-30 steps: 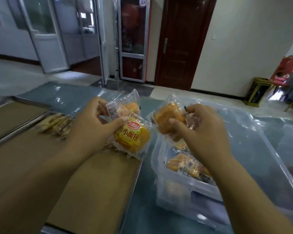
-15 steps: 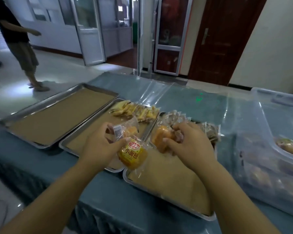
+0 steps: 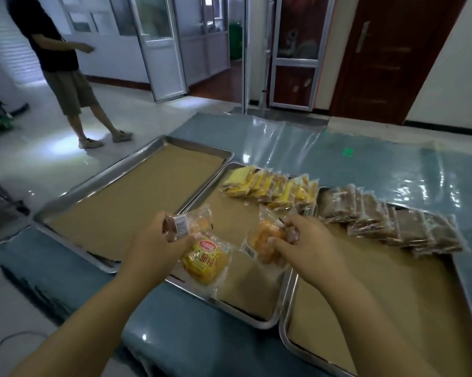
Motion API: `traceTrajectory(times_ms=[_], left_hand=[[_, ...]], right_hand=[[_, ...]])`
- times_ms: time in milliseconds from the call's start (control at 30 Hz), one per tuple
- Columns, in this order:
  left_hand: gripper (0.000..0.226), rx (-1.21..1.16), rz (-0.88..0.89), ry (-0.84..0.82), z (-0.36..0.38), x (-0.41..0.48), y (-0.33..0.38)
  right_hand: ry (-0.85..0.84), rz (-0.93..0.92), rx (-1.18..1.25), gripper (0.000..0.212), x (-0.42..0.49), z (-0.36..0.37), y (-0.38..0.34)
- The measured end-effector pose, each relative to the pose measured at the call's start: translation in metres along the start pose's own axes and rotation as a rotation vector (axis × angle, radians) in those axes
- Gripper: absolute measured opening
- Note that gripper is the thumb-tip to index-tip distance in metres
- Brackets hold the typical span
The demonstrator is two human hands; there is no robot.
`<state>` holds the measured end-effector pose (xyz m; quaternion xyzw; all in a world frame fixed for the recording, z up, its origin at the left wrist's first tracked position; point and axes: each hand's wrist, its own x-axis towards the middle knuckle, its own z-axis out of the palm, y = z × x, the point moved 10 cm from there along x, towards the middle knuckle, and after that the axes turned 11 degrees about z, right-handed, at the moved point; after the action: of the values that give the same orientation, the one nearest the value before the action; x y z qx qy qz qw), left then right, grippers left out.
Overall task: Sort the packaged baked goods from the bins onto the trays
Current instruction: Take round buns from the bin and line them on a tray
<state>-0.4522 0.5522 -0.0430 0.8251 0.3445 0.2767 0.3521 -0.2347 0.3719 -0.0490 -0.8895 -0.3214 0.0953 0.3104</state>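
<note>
My left hand [image 3: 154, 244] grips two clear packets of small orange buns: one with a yellow label [image 3: 205, 261] hangs below my thumb, the other [image 3: 199, 221] sticks up behind it. My right hand [image 3: 308, 240] holds another packet of orange buns [image 3: 264, 238]. Both hands hover over the near half of the middle tray [image 3: 273, 318], lined with brown paper. A row of yellow cake packets [image 3: 273, 190] lies at its far end. The right tray [image 3: 283, 338] carries a row of brown packets [image 3: 392, 221]. The left tray [image 3: 74, 197] holds only its paper liner.
The trays sit side by side on a table under a blue cloth and shiny plastic sheet [image 3: 365, 164]. A person in dark shirt and shorts [image 3: 63, 66] stands on the tiled floor beyond the left tray. Glass doors and a brown door are at the back.
My view has swung left from the clear bin to the trays. Both hands carried their bun packets from above the bin over to the middle tray.
</note>
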Motion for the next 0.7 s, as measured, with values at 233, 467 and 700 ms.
traceTrajectory(times_ms=[233, 467, 700], left_hand=[[0.023, -0.042, -0.019, -0.036, -0.018, 0.099, -0.055], [0.026, -0.087, -0.077, -0.102, -0.021, 0.167, -0.124], [0.034, -0.14, -0.053, -0.113, -0.018, 0.258, -0.188]], right_hand=[[-0.003, 0.047, 0.063, 0.022, 0.078, 0.067, -0.043], [-0.05, 0.087, -0.023, 0.018, 0.132, 0.114, -0.082], [-0.004, 0.135, -0.044, 0.019, 0.205, 0.153, -0.133]])
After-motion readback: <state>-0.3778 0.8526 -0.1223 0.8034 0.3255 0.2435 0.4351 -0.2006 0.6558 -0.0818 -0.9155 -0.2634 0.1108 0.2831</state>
